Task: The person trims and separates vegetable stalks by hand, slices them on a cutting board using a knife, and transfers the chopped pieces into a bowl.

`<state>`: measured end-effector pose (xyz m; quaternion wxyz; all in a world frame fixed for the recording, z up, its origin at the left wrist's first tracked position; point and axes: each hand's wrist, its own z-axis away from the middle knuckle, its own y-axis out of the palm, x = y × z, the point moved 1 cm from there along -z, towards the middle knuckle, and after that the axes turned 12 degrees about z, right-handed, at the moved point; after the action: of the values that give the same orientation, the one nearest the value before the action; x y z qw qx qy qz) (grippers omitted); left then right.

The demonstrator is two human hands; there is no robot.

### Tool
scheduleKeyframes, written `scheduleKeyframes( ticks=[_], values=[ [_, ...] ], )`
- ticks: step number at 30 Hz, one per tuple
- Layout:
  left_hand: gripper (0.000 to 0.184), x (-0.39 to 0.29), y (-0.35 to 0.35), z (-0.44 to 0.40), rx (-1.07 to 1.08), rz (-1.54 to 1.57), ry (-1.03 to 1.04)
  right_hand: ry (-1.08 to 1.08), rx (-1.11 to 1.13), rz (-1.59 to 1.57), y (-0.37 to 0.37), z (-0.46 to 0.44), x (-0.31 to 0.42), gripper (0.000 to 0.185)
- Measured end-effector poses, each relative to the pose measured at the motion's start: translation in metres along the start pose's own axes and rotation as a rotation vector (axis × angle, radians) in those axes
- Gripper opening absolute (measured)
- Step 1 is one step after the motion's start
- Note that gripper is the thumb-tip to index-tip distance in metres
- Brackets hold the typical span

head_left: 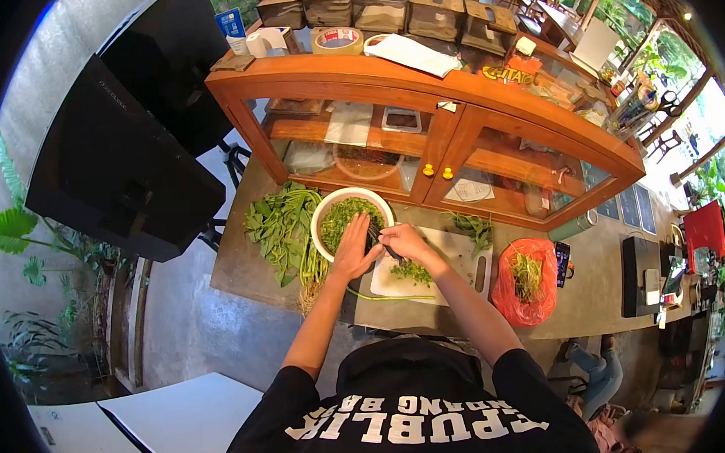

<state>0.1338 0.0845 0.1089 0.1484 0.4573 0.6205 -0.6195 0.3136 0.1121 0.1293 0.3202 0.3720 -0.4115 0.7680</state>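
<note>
A white bowl [319, 243] full of chopped greens [347, 215] stands on the counter in front of me. My left hand [354, 247] reaches over its near right rim, fingers stretched out and close together beside a black knife [374, 231]. Whether those fingers touch the blade I cannot tell. My right hand [406, 242] is closed around the knife's handle, right of the bowl. Below it, more chopped greens [412, 273] lie on a white cutting board [455, 263]. One long green stem [383, 298] runs along the board's near edge.
Whole leafy greens [285, 230] with roots lie left of the bowl. A red plastic bag [514, 300] holding plant trimmings sits to the right, next to a phone [562, 257]. Behind the board stands a wooden glass-door cabinet [425, 162]. Black speakers [121, 165] stand at left.
</note>
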Motion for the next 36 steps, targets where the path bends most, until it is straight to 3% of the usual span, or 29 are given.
scheduleKeyframes(
  ticks=[5,7,8,11,14,15,17,20,23,25,26,29,31,36],
  values=[
    [0.097,0.013,-0.009,-0.003,-0.046,-0.158,-0.171,-0.005,0.036,-0.036,-0.007,0.014,0.012,0.031],
    [0.104,0.02,-0.011,-0.005,-0.048,-0.175,-0.143,-0.045,-0.078,0.214,-0.009,0.02,0.013,0.034],
    [0.104,0.023,-0.011,-0.004,-0.06,-0.169,-0.155,-0.189,-0.202,0.407,-0.008,0.019,0.01,0.034],
    [0.1,0.014,-0.012,-0.005,-0.094,-0.181,-0.161,-0.177,-0.301,0.645,-0.013,0.035,0.031,0.035],
    [0.093,-0.002,-0.009,-0.002,-0.177,-0.106,0.029,-0.216,-0.375,0.549,-0.007,0.021,0.013,0.033],
    [0.093,-0.006,-0.008,0.001,-0.174,-0.108,0.028,-0.215,-0.374,0.545,-0.005,0.017,0.009,0.033],
    [0.092,-0.013,-0.004,0.005,0.001,-0.077,0.052,-0.076,-0.242,0.17,-0.002,0.007,0.0,0.032],
    [0.089,0.009,0.011,0.012,-0.044,-0.156,-0.07,0.03,-0.122,0.0,-0.008,0.013,0.005,0.032],
    [0.076,0.004,0.007,0.014,-0.113,-0.263,-0.157,0.028,-0.142,-0.013,-0.012,0.021,0.002,0.03],
    [0.06,0.009,0.007,0.013,-0.202,-0.206,-0.117,-0.05,-0.206,0.09,-0.013,0.016,-0.018,0.028],
    [0.04,0.01,0.008,0.011,-0.292,-0.29,0.012,-0.13,-0.267,0.193,-0.014,0.015,-0.03,0.027],
    [0.043,0.015,0.004,0.01,-0.218,-0.204,-0.116,-0.107,-0.258,0.138,-0.022,0.03,-0.049,0.025],
    [0.052,0.011,0.005,0.008,-0.307,-0.233,-0.052,-0.106,-0.247,0.215,-0.031,0.043,-0.064,0.025],
    [0.038,-0.007,0.003,0.004,-0.398,-0.273,0.059,-0.117,-0.199,0.199,-0.041,0.074,-0.111,0.025]
  ],
)
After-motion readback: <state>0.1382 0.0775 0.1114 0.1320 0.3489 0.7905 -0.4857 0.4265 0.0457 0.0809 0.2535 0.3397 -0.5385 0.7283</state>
